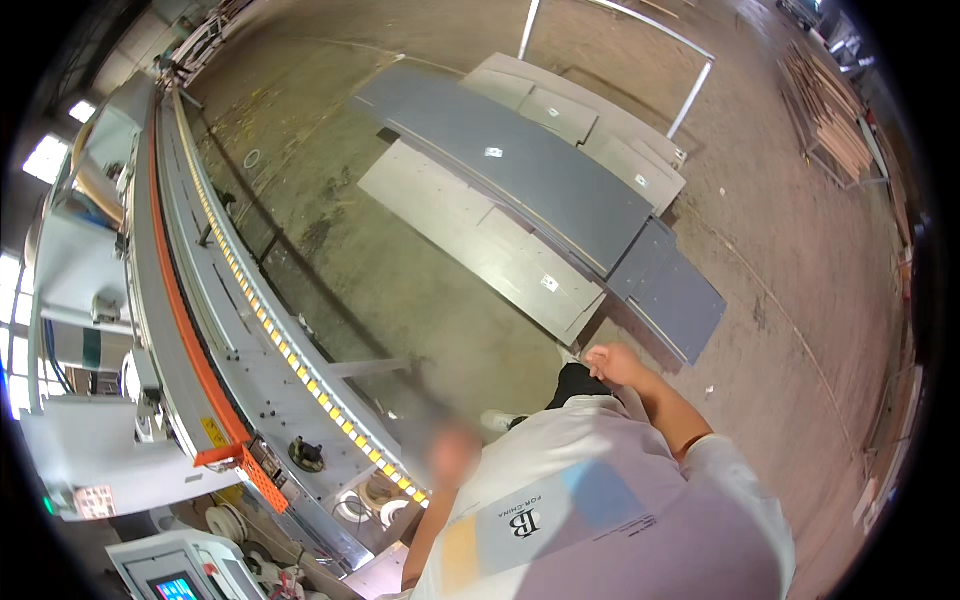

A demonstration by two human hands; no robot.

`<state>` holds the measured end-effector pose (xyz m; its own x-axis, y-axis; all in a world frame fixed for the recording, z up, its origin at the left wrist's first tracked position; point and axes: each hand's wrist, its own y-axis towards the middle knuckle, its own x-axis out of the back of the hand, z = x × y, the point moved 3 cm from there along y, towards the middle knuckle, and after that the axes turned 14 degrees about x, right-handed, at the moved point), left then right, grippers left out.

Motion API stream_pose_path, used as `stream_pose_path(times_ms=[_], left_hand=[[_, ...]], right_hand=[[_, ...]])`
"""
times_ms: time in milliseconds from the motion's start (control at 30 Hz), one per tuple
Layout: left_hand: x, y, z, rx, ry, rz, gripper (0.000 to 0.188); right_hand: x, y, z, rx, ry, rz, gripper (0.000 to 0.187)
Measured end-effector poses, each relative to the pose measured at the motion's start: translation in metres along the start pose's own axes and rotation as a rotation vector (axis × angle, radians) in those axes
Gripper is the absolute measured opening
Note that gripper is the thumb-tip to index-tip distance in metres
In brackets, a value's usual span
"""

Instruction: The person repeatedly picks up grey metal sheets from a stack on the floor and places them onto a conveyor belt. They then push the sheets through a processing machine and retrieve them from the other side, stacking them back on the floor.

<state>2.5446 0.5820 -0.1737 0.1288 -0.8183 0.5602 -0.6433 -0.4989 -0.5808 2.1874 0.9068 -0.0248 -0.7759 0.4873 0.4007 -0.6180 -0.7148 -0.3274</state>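
My right hand (612, 364) hangs in front of my body, its fingers curled in and nothing visible in them. Just beyond it are the stacked flat panels, and it appears apart from them. My left hand (455, 450) is smeared by blur beside the machine's long edge, so its fingers cannot be made out. Dark grey panels (540, 170) lie on top of the stack, with a smaller dark panel (672, 290) at the near right end. Light grey-beige panels (450, 205) lie on both sides of them. Several bear small white labels.
Along my left runs a long machine with an orange rail (185, 300) and a yellow-and-white roller edge (290, 350). Its control screen (175, 588) is at lower left. A white metal frame (692, 95) stands behind the panels. Wooden boards (825, 110) are piled at far right.
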Motion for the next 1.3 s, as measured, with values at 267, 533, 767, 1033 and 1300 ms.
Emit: stream_pose_path(times_ms=[267,533,767,1033,1300], left_hand=[[-0.012,-0.022,-0.234,-0.024,0.485,0.144,0.028],[-0.070,-0.041,-0.232,0.409,0.033,0.162,0.026],[-0.118,-0.113,-0.116,0.733,-0.365,0.265,0.028],[-0.118,-0.076,-0.135,0.550,-0.110,0.185,0.025],[-0.102,0.038,-0.204,0.336,0.196,0.253,0.027]], right_hand=[[0.077,0.083,-0.155,-0.165,0.149,-0.190,0.034],[0.111,0.203,-0.361,-0.300,0.146,-0.580,0.043],[0.126,0.276,-0.347,-0.721,0.823,-0.662,0.069],[0.125,0.250,-0.341,-0.543,0.906,-0.557,0.056],[0.129,0.148,-0.321,-0.568,0.776,-0.619,0.044]])
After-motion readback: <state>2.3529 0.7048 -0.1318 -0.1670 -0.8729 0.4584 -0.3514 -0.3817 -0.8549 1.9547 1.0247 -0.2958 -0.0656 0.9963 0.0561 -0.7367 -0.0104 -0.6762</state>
